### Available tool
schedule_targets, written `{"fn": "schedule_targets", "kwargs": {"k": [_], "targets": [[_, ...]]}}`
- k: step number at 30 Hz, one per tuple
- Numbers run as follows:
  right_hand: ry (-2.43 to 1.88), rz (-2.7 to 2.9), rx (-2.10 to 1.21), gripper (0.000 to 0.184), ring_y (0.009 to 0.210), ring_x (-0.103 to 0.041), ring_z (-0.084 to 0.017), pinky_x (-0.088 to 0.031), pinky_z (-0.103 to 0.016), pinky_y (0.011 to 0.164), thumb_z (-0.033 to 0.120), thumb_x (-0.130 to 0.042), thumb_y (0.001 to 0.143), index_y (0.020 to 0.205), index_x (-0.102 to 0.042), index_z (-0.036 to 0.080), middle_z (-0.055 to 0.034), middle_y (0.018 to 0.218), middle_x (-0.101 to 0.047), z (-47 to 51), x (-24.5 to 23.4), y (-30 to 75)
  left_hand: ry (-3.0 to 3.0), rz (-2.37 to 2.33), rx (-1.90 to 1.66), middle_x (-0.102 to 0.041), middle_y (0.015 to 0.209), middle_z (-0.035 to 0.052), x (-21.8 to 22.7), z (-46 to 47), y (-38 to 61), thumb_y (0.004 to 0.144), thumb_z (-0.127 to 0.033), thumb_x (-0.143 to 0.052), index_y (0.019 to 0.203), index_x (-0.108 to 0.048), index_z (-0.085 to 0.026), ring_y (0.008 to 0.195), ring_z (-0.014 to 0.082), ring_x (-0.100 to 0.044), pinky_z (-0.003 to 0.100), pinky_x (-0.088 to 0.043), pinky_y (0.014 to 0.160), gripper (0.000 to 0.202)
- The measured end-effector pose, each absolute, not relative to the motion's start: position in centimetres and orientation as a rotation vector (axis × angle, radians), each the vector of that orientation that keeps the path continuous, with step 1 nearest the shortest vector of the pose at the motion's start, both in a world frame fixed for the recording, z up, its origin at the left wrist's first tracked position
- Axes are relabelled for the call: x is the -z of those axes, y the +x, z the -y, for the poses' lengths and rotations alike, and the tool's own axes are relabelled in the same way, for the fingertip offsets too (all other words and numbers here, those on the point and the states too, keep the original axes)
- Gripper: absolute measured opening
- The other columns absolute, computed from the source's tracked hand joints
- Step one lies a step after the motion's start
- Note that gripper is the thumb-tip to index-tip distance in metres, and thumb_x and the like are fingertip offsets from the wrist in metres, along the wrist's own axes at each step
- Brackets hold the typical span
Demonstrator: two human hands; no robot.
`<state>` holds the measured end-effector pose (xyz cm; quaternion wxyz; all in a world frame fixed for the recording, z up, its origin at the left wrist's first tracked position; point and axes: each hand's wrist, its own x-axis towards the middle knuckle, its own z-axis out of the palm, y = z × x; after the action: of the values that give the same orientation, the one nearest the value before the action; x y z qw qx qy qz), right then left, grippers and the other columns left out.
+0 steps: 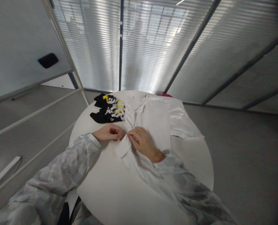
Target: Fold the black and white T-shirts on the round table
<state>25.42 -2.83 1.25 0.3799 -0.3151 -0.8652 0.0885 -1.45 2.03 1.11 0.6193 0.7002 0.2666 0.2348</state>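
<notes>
A white short-sleeved shirt (157,120) lies spread on a round white table (101,187). Thumb and fingers of my right hand (142,143) pinch the shirt's near left edge, where a flap of cloth is turned up. Just left of it, my left hand (109,132) is closed, its curled fingertips at the same edge of the shirt; the exact grip is partly hidden. Beyond my left hand, a black cloth (106,111) with a yellow and white pattern lies bunched against the shirt's left side.
Ribbed translucent panels (141,56) with dark frames stand behind the table. At left are a pale rail (33,119) and a grey panel with a dark handle (48,60). A red object (166,95) shows behind the table's far edge. Grey floor (242,156) lies to the right.
</notes>
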Motion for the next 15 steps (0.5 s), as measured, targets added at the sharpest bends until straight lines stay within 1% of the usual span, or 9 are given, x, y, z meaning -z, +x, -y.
{"fn": "schedule_targets", "kwargs": {"k": [2, 3, 6, 8, 10, 12, 15], "targets": [[-0.830, 2.180, -0.239, 0.015, 0.101, -0.070, -0.025, -0.054, -0.046, 0.104, 0.019, -0.057, 0.110, 0.108, -0.069, 0.026, -0.0045, 0.101, -0.079, 2.7, -1.3, 25.4, 1.624, -0.620, -0.516, -0.080, 0.092, 0.0107, -1.2, -1.2, -1.4, 0.086, -0.048, -0.091, 0.102, -0.084, -0.011, 0.076, 0.0157, -0.069, 0.026, -0.057, 0.074, 0.040], [-0.839, 2.171, -0.238, 0.015, 0.101, -0.070, -0.025, -0.053, -0.046, 0.104, 0.019, -0.057, 0.110, 0.108, -0.070, 0.026, -0.0046, 0.101, -0.079, 2.6, -1.3, 25.3, 1.636, -0.629, -0.510, -0.079, 0.090, 0.0094, -1.3, -0.8, -1.2, 0.085, -0.047, -0.092, 0.099, -0.084, -0.012, 0.076, 0.0155, -0.069, 0.025, -0.056, 0.074, 0.039], [-0.839, 2.176, -0.238, 0.015, 0.103, -0.070, -0.025, -0.052, -0.046, 0.104, 0.020, -0.056, 0.111, 0.109, -0.070, 0.026, -0.0055, 0.103, -0.079, 2.6, -1.5, 25.3, 1.649, -0.673, -0.491, -0.072, 0.074, 0.0043, -1.7, 0.0, -0.9, 0.088, -0.052, -0.087, 0.089, -0.083, -0.013, 0.063, 0.0123, -0.061, 0.023, -0.050, 0.062, 0.039], [-0.841, 2.200, -0.245, 0.013, 0.105, -0.069, -0.026, -0.052, -0.045, 0.103, 0.022, -0.058, 0.109, 0.110, -0.070, 0.025, -0.0068, 0.106, -0.078, 2.7, -1.8, 25.3, 1.628, -0.721, -0.501, -0.067, 0.067, 0.0020, -2.1, 0.2, -1.1, 0.091, -0.055, -0.084, 0.088, -0.082, -0.013, 0.056, 0.0111, -0.055, 0.023, -0.046, 0.056, 0.042], [-0.846, 2.244, -0.240, 0.009, 0.106, -0.068, -0.026, -0.052, -0.045, 0.103, 0.026, -0.063, 0.108, 0.111, -0.071, 0.024, -0.0079, 0.109, -0.078, 2.8, -2.0, 25.3, 1.606, -0.759, -0.529, -0.064, 0.064, 0.0013, -2.4, 0.2, -1.7, 0.091, -0.056, -0.082, 0.085, -0.081, -0.013, 0.054, 0.0110, -0.053, 0.023, -0.045, 0.054, 0.043], [-0.848, 2.295, -0.222, 0.008, 0.106, -0.067, -0.026, -0.051, -0.046, 0.103, 0.029, -0.067, 0.106, 0.110, -0.072, 0.024, -0.0082, 0.110, -0.078, 2.7, -1.9, 25.3, 1.586, -0.777, -0.559, -0.063, 0.061, 0.0010, -2.6, 0.1, -2.3, 0.092, -0.056, -0.081, 0.079, -0.078, -0.014, 0.053, 0.0109, -0.052, 0.023, -0.044, 0.053, 0.044], [-0.826, 2.366, -0.188, 0.004, 0.102, -0.067, -0.025, -0.050, -0.046, 0.104, 0.028, -0.071, 0.105, 0.104, -0.073, 0.025, -0.0059, 0.103, -0.078, 2.6, -1.5, 25.3, 1.527, -0.769, -0.532, -0.059, 0.055, -0.0002, -2.4, 0.0, -3.1, 0.091, -0.053, -0.080, 0.069, -0.072, -0.015, 0.048, 0.0097, -0.049, 0.022, -0.039, 0.049, 0.045]]}}
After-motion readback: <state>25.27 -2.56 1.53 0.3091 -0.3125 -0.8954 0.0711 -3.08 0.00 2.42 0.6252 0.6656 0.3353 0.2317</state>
